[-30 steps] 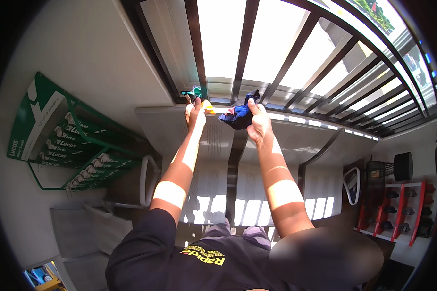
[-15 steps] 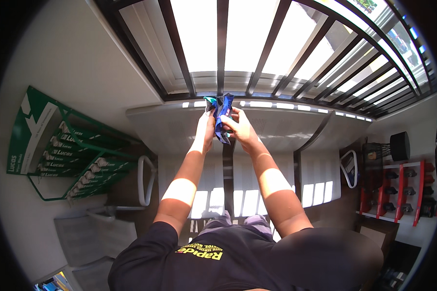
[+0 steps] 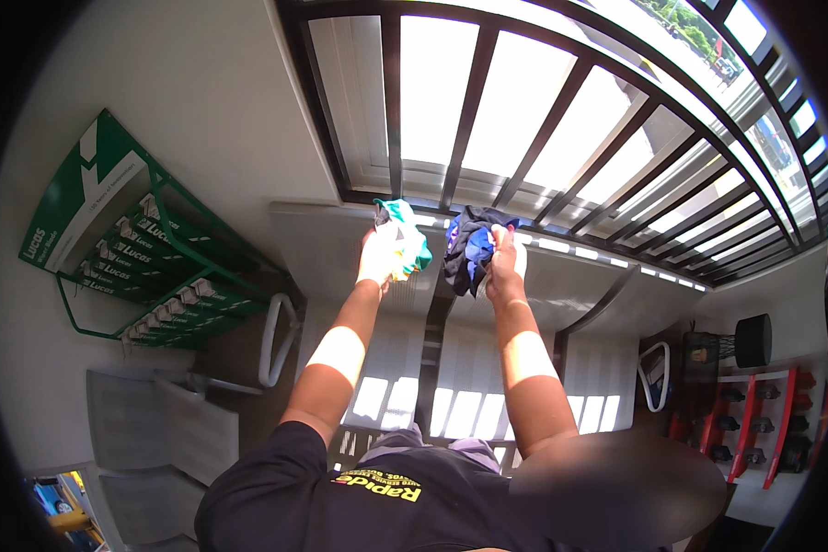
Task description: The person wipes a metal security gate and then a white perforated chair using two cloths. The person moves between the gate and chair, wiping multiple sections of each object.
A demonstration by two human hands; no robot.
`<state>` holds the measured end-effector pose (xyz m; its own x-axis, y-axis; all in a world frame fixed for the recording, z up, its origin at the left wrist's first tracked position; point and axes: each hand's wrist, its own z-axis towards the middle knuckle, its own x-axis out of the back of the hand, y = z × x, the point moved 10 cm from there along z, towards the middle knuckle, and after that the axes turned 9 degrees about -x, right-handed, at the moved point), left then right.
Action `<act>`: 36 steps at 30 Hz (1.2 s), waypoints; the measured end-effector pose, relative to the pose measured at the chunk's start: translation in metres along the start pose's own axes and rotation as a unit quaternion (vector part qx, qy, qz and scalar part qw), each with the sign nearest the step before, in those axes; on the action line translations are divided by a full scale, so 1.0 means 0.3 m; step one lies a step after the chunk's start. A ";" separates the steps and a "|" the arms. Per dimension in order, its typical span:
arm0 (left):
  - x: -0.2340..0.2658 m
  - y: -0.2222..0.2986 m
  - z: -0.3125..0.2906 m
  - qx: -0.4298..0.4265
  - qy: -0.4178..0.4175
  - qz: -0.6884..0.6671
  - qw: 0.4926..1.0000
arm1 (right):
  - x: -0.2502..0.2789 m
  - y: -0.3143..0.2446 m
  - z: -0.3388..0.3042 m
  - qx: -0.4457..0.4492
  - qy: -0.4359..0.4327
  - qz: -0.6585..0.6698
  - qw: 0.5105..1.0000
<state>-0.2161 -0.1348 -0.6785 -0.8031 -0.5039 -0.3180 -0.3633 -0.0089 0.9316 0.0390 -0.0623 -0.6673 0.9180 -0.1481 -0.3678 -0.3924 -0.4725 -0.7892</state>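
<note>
Both arms reach forward over a grey bench seat, below the window bars. My left hand (image 3: pixel 375 257) grips a crumpled cloth (image 3: pixel 411 241) in teal, white and yellow, with a dark patch at its top. In my right hand (image 3: pixel 507 267) is a bunched dark cloth (image 3: pixel 466 241) with bright blue parts. A narrow gap separates the two cloths. Fingers of the right hand wrap the cloth's right side; those of the left are partly hidden behind the lighter cloth.
Grey metal bench seats (image 3: pixel 474 354) stand in front of me, with white loop armrests (image 3: pixel 280 340) at the ends. Black window bars (image 3: pixel 469 110) rise behind them. At left hangs a green display rack (image 3: pixel 170 262); at right is a red-and-white rack (image 3: pixel 753 419).
My hands have moved apart. The bundle they held together is now two separate cloths, a lighter one at left and a dark one at right. The view has shifted slightly.
</note>
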 end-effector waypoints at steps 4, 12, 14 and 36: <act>-0.055 0.486 0.125 -0.232 0.043 0.128 0.963 | -0.200 -0.384 -0.035 0.147 -0.017 0.123 0.981; -0.527 1.128 0.231 -0.502 0.035 0.164 0.848 | -0.623 -0.875 -0.308 0.670 0.209 -0.026 0.712; -0.520 1.115 0.234 -0.448 0.048 0.239 0.860 | -0.768 -0.863 -0.403 0.752 0.277 -0.200 0.564; -0.011 -0.097 0.485 -0.280 0.126 0.431 0.849 | -0.335 0.134 0.338 0.332 0.272 -0.490 0.759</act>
<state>-0.2717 -0.0073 -0.7302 -0.5049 -0.6997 0.5055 0.6459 0.0823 0.7589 -0.0747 0.0215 -0.7120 0.6039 -0.4303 0.6709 0.7174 -0.0733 -0.6928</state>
